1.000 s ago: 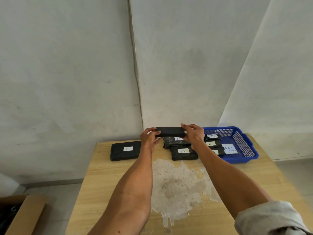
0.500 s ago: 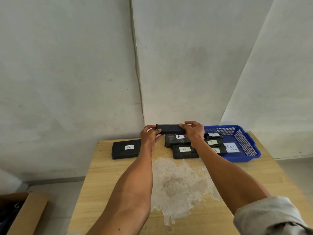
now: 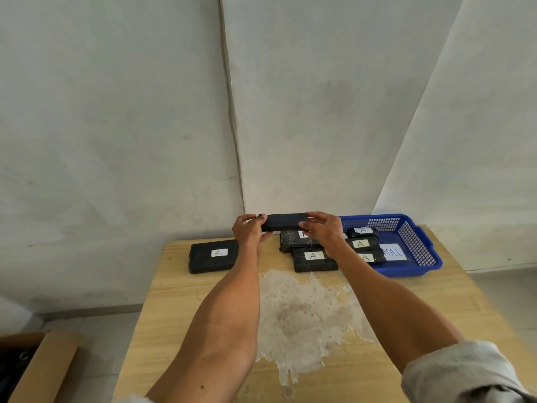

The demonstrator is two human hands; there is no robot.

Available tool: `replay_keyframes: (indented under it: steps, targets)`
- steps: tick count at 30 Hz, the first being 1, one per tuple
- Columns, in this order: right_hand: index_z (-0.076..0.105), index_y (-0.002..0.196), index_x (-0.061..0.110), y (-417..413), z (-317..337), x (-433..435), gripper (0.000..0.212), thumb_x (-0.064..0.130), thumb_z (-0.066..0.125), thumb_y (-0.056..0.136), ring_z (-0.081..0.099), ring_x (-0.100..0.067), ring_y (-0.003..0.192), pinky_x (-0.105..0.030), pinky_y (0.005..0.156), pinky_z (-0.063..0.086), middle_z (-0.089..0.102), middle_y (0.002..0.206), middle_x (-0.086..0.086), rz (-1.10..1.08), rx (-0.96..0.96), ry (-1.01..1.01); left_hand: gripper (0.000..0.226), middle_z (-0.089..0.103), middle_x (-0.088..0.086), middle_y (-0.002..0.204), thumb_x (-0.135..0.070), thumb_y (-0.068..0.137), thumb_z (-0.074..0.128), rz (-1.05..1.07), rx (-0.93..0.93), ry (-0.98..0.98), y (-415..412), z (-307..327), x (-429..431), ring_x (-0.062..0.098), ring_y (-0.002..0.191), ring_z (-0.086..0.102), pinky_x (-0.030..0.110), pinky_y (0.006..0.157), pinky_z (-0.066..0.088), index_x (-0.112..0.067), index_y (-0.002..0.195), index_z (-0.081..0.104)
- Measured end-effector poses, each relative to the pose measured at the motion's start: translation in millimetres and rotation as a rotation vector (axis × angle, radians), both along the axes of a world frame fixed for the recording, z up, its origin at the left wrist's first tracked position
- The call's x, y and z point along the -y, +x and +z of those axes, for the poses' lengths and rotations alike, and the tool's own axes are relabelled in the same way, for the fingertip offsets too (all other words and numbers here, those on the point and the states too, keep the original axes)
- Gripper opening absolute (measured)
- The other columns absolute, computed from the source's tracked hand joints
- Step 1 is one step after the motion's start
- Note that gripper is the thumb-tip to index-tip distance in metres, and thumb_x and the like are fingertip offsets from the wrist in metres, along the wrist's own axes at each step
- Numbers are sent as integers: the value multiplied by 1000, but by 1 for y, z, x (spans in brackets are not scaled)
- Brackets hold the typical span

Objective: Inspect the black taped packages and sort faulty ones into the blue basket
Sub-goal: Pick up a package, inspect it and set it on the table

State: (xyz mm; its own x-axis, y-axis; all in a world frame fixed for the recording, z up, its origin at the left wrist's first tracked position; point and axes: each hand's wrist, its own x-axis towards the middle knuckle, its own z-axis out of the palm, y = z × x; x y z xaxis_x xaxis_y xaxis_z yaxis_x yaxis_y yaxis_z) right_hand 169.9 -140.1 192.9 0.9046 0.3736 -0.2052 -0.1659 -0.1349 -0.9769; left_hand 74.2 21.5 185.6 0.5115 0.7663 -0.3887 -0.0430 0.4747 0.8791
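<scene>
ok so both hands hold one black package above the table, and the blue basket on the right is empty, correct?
Not quite. In the head view the blue basket is not empty: it holds black packages labelled A and a white MAL label. The rest is right: the left hand and right hand hold one black package above the table.

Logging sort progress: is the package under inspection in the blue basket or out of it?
Out. The left hand and right hand hold the package by its ends in the air, left of the blue basket.
</scene>
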Motion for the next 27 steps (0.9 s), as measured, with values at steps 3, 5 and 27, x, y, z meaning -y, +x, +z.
replay_keyframes:
  steps: [3, 5, 27]
  targets:
    - [69, 118, 11, 0, -2, 2, 42, 3, 82, 79, 73, -13, 85, -23, 70, 61, 74, 101, 0, -16, 75, -57, 26, 63, 9, 105, 1, 84, 75, -28, 13, 1, 2, -2, 3, 25, 99, 61, 47, 84, 61, -7, 105, 64]
    - [71, 116, 16, 0, -3, 3, 39, 6, 82, 80, 72, -16, 89, -25, 70, 62, 73, 108, 1, -28, 130, -119, 21, 64, 8, 103, 3, 85, 72, -40, 20, 6, 5, -4, 4, 24, 101, 61, 45, 89, 59, -6, 103, 67]
    - [77, 94, 13, 4, 0, -1, 18, 20, 85, 79, 73, -18, 84, -31, 81, 62, 75, 88, -2, -195, 40, -20, 17, 70, 17, 101, 6, 80, 76, -58, 128, -65, 4, -6, 8, 31, 94, 72, 41, 80, 63, -4, 91, 68]
